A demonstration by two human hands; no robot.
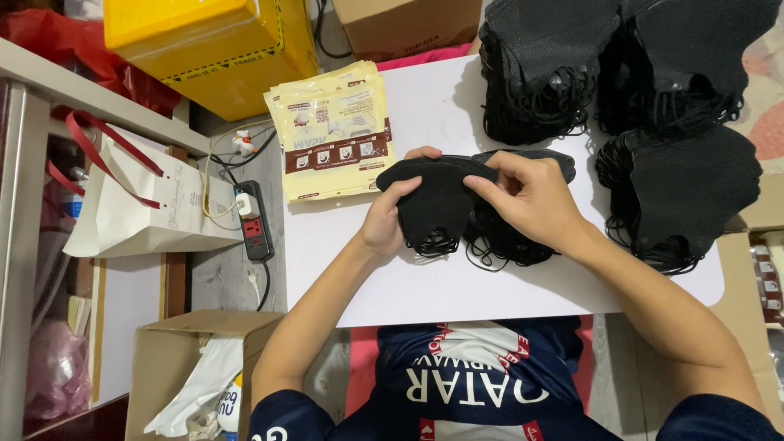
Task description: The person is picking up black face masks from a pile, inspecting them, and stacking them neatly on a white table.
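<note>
Both my hands hold a black face mask (435, 196) over the white table (425, 286). My left hand (390, 214) grips its left side from below, thumb on top. My right hand (531, 196) pinches its right edge with the fingertips. Under my right hand lies a small pile of black masks (506, 238) with loose ear loops. To the left of the hands a stack of cream and brown flat packets (336, 135) rests at the table's far left corner.
Three tall stacks of black masks (678, 188) fill the table's far right. A yellow box (212, 49), a cardboard box (400, 24), a white paper bag (131, 204), a power strip (255, 220) and an open carton (188, 367) stand around.
</note>
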